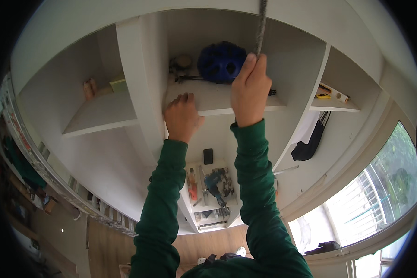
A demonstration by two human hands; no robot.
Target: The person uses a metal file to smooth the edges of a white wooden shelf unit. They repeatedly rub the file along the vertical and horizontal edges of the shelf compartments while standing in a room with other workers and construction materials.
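Observation:
My right hand point(251, 90) is raised in front of the upper middle compartment, closed around the lower end of a thin, mottled grey strip point(262, 28). The strip runs up past the top of the picture; its exact kind is unclear. A blue bicycle helmet point(221, 62) sits on the shelf point(211, 99) just behind that hand, which covers part of it. To the left, my left hand point(184, 116) holds the front edge of the same shelf beside the upright panel, its fingers bent over the top. A dark strap point(190, 78) lies left of the helmet, near a brownish round thing point(184, 61).
Side shelves hold a yellowish box point(118, 85) on the left and a spirit level point(334, 92) on the right. A black bag point(310, 141) hangs below the right shelf. Tools, including a teal power tool point(214, 181), lie lower down. A window point(370, 194) is at right.

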